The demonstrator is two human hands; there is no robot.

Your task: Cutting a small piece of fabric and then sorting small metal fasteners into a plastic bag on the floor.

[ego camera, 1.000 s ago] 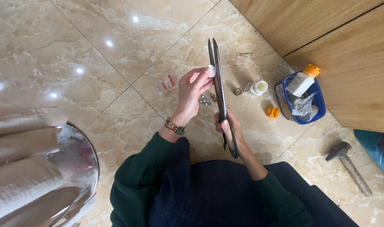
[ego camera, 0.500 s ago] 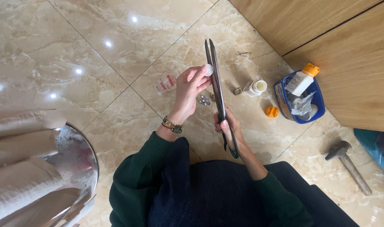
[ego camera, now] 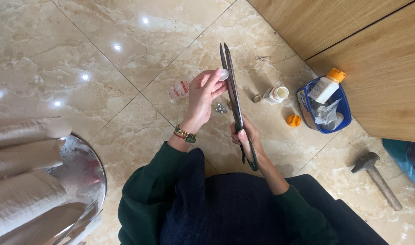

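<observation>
My right hand [ego camera: 248,138] grips the dark green handles of a long pair of scissors [ego camera: 231,88], blades pointing away from me over the floor. My left hand [ego camera: 203,93], with a bracelet at the wrist, pinches a small round whitish piece [ego camera: 223,74] against the side of the blades near their middle. A few small shiny bits [ego camera: 221,108] lie on the tiles just below that hand.
A clear packet [ego camera: 180,87] lies left of the hand. A white bottle [ego camera: 275,94], an orange cap [ego camera: 293,120] and a blue tub [ego camera: 343,111] with an orange-capped bottle sit right, near wood panels. A hammer [ego camera: 377,177] lies far right. A metal bowl [ego camera: 80,177] is at left.
The scissors and both hands have stayed nearly in place; my left fingers have shifted slightly on the small white piece against the blades.
</observation>
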